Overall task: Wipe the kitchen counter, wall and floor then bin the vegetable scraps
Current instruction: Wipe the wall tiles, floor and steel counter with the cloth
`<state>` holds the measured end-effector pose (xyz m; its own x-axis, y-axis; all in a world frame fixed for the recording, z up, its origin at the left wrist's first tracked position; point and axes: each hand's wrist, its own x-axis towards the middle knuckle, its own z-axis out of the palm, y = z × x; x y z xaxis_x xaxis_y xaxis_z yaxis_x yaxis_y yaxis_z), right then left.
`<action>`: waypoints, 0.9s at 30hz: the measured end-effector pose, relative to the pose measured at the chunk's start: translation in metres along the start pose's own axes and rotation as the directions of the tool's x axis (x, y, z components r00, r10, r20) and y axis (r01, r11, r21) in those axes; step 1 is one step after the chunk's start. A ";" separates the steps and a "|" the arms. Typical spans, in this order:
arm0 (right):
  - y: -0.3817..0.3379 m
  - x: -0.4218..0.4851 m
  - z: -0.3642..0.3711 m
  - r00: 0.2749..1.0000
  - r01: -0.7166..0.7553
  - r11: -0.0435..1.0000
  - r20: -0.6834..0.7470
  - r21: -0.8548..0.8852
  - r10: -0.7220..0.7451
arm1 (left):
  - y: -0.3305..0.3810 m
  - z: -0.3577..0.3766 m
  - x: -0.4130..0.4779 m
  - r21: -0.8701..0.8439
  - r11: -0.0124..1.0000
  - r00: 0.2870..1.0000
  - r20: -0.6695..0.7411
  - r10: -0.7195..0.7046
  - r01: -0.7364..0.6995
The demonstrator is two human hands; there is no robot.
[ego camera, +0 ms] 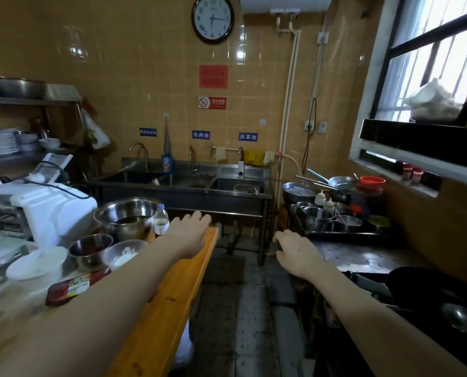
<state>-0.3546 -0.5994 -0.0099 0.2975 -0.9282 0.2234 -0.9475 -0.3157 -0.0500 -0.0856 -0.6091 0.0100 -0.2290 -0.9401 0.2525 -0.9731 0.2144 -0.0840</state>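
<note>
Both arms are out: the left hand [191,232] hangs loose and empty over the far end of the wooden counter [172,289] at centre left, just beside a plastic bottle [161,219]. The right hand [295,251], relaxed and holding nothing, is at the steel worktop's [363,257] edge, centre right. Between them lies the floor [227,308], with the tiled wall [145,77] across the top.

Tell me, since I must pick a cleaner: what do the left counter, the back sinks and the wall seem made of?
Counter: looks like wood, orange-brown with grain and knots, slight sheen. Sinks: likely stainless steel, grey and dully reflective. Wall: seemingly glazed ceramic tile, tan, grid joints, bright highlights.
</note>
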 end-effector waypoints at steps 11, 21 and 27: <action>0.079 0.207 0.046 0.994 -0.080 0.996 -0.083 -0.026 0.077 | -0.050 0.075 0.234 -0.025 0.999 0.997 0.059 -0.045 0.046; 0.162 0.354 0.109 0.982 -0.187 0.981 -0.019 -0.043 0.186 | -0.044 0.134 0.413 -0.011 0.998 0.987 0.146 0.065 -0.064; 0.242 0.454 0.157 0.971 -0.236 0.972 -0.033 -0.021 0.235 | -0.024 0.195 0.524 -0.026 0.998 0.973 0.222 0.068 -0.064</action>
<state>-0.4305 -1.1279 -0.0733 0.0626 -0.9693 0.2377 -0.9932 -0.0839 -0.0804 -0.1775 -1.1586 -0.0439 -0.2831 -0.9587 0.0257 -0.9569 0.2805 -0.0751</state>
